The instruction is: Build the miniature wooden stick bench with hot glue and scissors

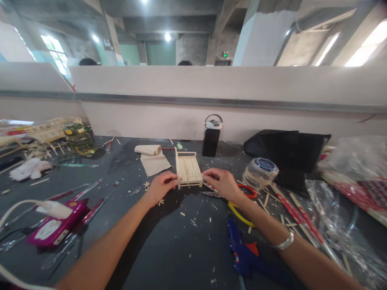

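A small model bed (pixel 189 165) made of pale wooden sticks stands on the dark table, its slatted top facing up. At its near left corner, my left hand (pixel 165 186) pinches the frame between thumb and fingers. My right hand (pixel 222 182) grips the near right corner the same way. Scissors (pixel 249 192) with red and yellow handles lie partly under my right hand and forearm. Just left of the bed is a beige cloth (pixel 155 163), one end rolled. Small star-shaped stick pieces (pixel 160 202) lie by my left hand.
A blue glue gun (pixel 242 249) lies near my right forearm. Behind the bed, a phone (pixel 211 142) leans on a white handled object. A clear jar (pixel 260 173), loose sticks and plastic wrapping crowd the right. At left are a purple power strip (pixel 57 225) and a plastic bottle (pixel 79 140).
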`<action>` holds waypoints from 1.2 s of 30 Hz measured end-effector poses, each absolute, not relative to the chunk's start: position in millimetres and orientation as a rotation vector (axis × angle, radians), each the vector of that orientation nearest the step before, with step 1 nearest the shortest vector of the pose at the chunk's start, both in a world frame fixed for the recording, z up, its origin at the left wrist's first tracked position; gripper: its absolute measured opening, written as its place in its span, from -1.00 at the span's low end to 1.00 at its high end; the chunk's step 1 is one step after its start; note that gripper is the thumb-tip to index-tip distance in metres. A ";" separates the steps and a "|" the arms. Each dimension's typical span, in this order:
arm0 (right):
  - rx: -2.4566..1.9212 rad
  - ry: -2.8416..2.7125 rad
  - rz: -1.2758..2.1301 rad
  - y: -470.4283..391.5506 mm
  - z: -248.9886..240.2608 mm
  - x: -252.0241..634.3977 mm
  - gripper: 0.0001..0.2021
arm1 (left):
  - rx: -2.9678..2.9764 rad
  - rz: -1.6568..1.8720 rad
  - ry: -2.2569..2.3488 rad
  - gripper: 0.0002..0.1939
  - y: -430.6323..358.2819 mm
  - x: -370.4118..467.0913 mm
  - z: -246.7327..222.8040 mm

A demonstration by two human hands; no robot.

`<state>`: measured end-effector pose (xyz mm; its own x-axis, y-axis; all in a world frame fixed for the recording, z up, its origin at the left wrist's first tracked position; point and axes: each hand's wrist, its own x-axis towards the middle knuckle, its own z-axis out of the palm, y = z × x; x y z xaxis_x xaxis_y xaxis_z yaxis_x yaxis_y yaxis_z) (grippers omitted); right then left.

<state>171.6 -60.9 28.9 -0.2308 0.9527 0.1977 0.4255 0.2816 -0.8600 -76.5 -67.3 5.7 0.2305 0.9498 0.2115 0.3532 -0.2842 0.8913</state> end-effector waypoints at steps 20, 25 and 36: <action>-1.243 -1.829 0.956 -59.9 29.7 174.3 -0.82 | 1.660 1.094 1.234 -0.77 -70.4 -77.9 11.9; -1.299 -1.784 0.884 -55.9 32.8 180.5 -0.79 | 1.588 1.225 1.422 -0.73 -69.1 -82.0 16.0; -1.315 -1.686 0.754 -59.4 48.8 183.4 -0.61 | 1.550 1.320 1.551 -0.53 -70.1 -88.9 20.3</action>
